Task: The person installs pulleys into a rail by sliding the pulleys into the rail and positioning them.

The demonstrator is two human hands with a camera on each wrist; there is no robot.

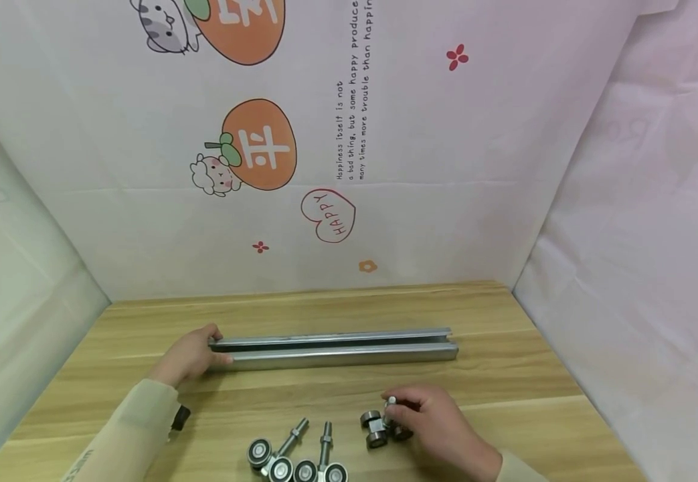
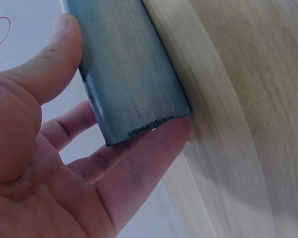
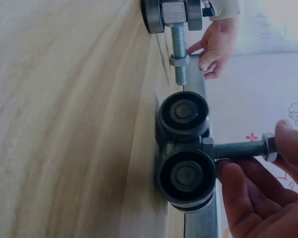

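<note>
Left hand (image 1: pixel 194 356) is holding one end of the rail (image 1: pixel 342 360) on the table (image 1: pixel 517 378). Right hand (image 1: pixel 435 420) is pinching a roller (image 1: pixel 376 426) by its bolt (image 3: pixel 238 150) in front. Behind, a heart (image 1: pixel 329 215) is saying "HAPPY".

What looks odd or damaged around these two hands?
Two things: the white, patterned sheet behind the wooden tabletop has lettering running sideways, and the long, silver-grey metal rail has a dark, rough-looking patch along the end held by the left hand. Whether that is damage or dirt, I cannot tell.
</note>
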